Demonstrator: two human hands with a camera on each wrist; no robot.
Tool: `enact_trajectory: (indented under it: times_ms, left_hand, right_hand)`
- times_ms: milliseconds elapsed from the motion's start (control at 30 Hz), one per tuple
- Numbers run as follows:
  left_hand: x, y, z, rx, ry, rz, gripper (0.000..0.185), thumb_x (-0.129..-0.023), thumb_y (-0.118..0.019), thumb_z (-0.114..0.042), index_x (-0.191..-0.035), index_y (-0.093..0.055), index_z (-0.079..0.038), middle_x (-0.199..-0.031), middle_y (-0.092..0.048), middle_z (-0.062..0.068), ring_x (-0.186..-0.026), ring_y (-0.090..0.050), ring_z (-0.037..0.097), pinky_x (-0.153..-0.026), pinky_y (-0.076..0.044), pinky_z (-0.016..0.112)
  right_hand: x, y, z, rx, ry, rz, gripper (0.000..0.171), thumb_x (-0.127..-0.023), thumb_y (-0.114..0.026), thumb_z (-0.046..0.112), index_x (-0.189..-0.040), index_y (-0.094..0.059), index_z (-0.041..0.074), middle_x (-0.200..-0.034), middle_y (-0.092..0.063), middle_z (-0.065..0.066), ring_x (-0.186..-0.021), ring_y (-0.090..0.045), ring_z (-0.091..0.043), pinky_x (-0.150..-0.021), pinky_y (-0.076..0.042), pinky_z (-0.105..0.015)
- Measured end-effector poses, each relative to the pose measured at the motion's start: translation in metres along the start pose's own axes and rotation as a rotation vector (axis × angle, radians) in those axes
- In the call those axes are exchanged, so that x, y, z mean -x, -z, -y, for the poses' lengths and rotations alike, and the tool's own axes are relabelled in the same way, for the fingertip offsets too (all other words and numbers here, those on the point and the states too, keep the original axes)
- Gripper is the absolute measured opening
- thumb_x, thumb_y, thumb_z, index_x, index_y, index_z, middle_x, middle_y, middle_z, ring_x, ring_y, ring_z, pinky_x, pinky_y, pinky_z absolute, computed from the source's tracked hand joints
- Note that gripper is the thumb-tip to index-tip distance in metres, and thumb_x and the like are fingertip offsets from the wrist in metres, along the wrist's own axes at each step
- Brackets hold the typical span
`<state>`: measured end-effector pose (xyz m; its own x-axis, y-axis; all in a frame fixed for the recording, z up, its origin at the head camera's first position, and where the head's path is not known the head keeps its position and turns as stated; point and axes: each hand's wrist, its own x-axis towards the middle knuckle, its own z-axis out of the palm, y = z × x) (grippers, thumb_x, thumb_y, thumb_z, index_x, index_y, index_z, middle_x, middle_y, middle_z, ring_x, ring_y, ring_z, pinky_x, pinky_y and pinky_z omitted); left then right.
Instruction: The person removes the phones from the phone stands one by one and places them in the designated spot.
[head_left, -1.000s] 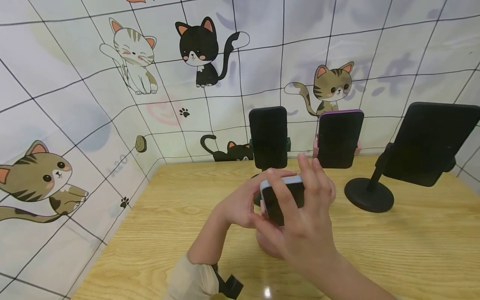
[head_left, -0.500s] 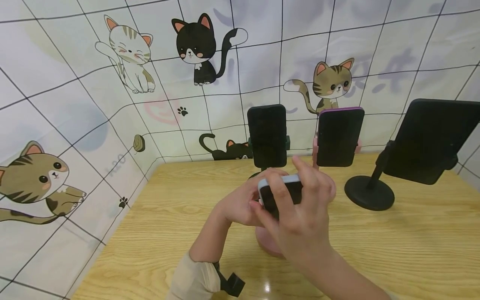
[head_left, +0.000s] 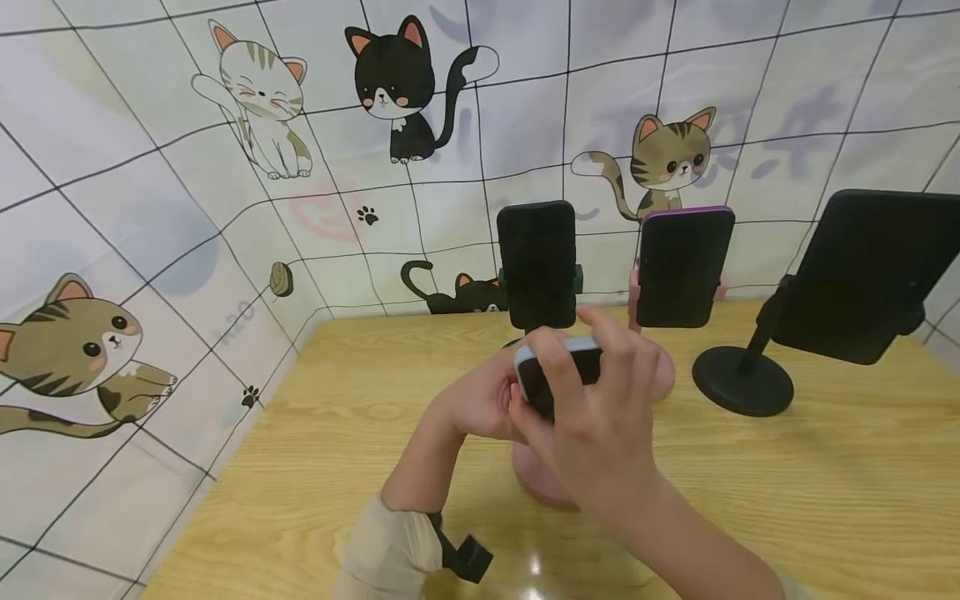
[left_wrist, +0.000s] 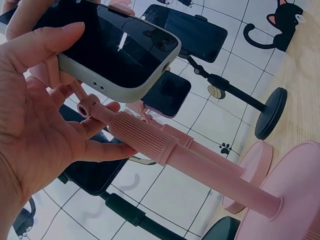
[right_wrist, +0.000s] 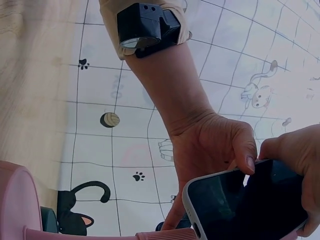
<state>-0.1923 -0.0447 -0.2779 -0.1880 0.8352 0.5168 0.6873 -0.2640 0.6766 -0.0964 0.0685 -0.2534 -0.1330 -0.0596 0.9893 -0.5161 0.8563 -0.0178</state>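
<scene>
A phone (left_wrist: 120,50) with a pale case and dark screen sits in the clamp of a pink phone stand (left_wrist: 220,175), tilted on its jointed neck. My left hand (head_left: 483,400) grips the stand's head from the left; in the left wrist view its thumb lies over the phone's edge and its fingers reach behind the pink neck. From the right, my right hand (head_left: 607,408) holds the phone, fingers across the screen and thumb at the near left corner. The stand's round base (head_left: 542,477) rests on the table, partly hidden by the right hand.
Behind the hands stand a phone on a dark green stand (head_left: 536,265), a purple-edged phone on another pink stand (head_left: 684,268) and a large black tablet on a black stand (head_left: 870,275). The wooden table (head_left: 315,500) meets a cat-patterned wall covering (head_left: 420,200).
The phone has tipped flatter, so less of its screen shows in the head view. Both hands have shifted slightly with it, and more of the pink base is visible.
</scene>
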Motion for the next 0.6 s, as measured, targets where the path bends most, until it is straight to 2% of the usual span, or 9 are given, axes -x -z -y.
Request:
enact_trajectory:
  times_ms: [167,267,367,600]
  left_hand:
    - [0.0008,0.0017,-0.0001,-0.017,0.038,0.008,0.061,-0.063,-0.07,0.004,-0.115,-0.039,0.004,-0.103,-0.053,0.021,-0.092,-0.054,0.019,-0.085,-0.046,0.031]
    - [0.0019,0.0025,-0.0006,-0.063,0.054,0.0,0.059,-0.063,-0.071,0.002,-0.113,-0.041,0.003,-0.102,-0.054,0.019,-0.091,-0.054,0.017,-0.084,-0.046,0.029]
    - [0.0026,0.0033,-0.0009,-0.029,0.081,0.0,0.056,-0.062,-0.07,0.003,-0.111,-0.044,0.003,-0.101,-0.053,0.019,-0.09,-0.052,0.017,-0.082,-0.046,0.03]
    - [0.0024,0.0043,-0.0014,0.031,0.115,0.0,0.063,-0.06,-0.072,0.004,-0.115,-0.039,0.003,-0.105,-0.051,0.02,-0.093,-0.051,0.017,-0.081,-0.047,0.031]
  right_hand:
    - [-0.0015,0.0013,-0.0008,-0.005,-0.032,0.049,0.045,-0.059,-0.068,0.011,-0.099,-0.051,0.005,-0.106,-0.041,-0.028,-0.084,-0.038,-0.046,-0.067,-0.03,-0.052]
    - [-0.0024,0.0013,-0.0001,-0.002,-0.035,0.062,0.047,-0.057,-0.071,0.01,-0.099,-0.05,0.005,-0.106,-0.041,-0.028,-0.086,-0.038,-0.046,-0.067,-0.03,-0.051]
    - [-0.0034,0.0023,0.0005,0.002,-0.037,0.09,0.052,-0.054,-0.075,0.01,-0.1,-0.05,0.005,-0.105,-0.041,-0.027,-0.088,-0.039,-0.046,-0.067,-0.03,-0.051]
    - [-0.0039,0.0067,-0.0005,-0.027,-0.051,0.154,0.057,-0.052,-0.078,0.012,-0.101,-0.049,0.005,-0.107,-0.04,-0.028,-0.091,-0.038,-0.045,-0.068,-0.03,-0.049]
